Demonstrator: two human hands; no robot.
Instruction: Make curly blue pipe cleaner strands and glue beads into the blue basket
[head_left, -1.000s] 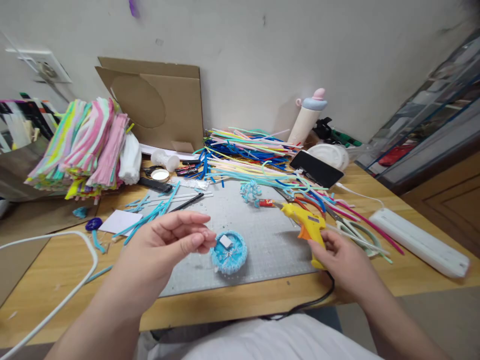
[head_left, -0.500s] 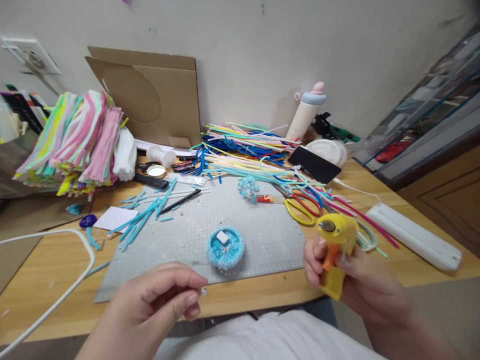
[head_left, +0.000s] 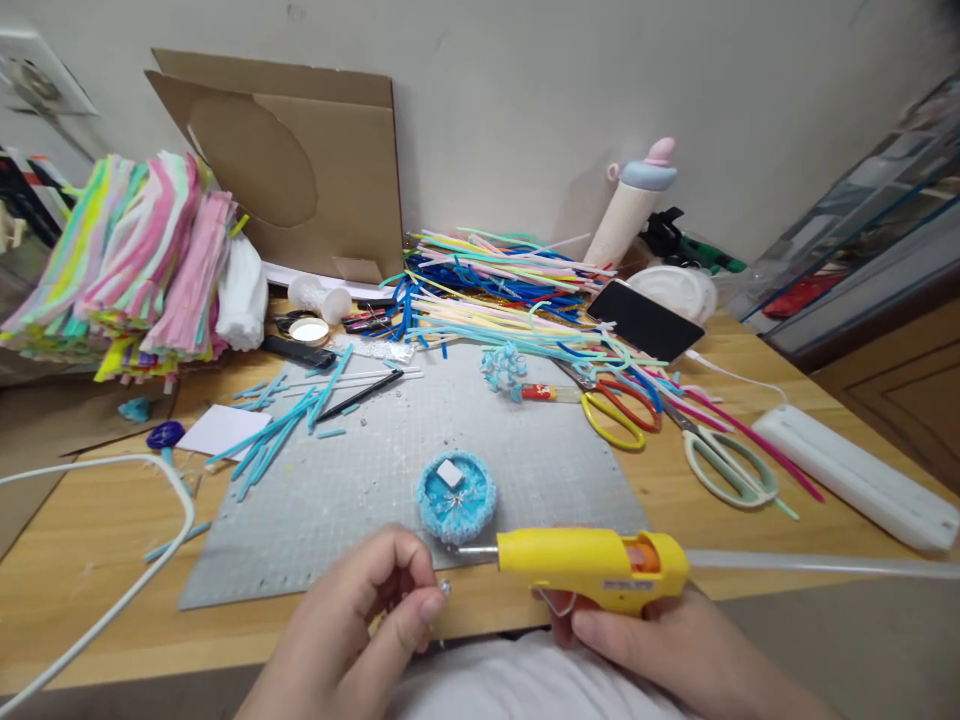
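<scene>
Swinging round from upright, the yellow glue gun is now lying level in front of us, its metal nozzle pointing left toward our left hand, where half a second ago it was standing on end off to the right.

We are working over the wooden table, with the grey cutting mat lying across its middle. On the mat, near its front edge, the round blue fuzzy piece is sitting with a small white square on top — just above the nozzle tip as we are seeing it, though we cannot tell whether the two are touching.

Our right hand is curling closed around the gun's grip from below; the fingers are wrapping it, and the handle itself is mostly hidden behind them. A clear glue stick is running out of the gun's back toward the right edge.

Our left hand is nearly closed, thumb and forefinger pinching a tiny bead — too small for us to make out more than a pale glint. It is sitting just below and left of the nozzle tip.

Both our wrists are being cut off by the bottom edge. Further back, yellow-handled scissors are lying right of the mat.
</scene>
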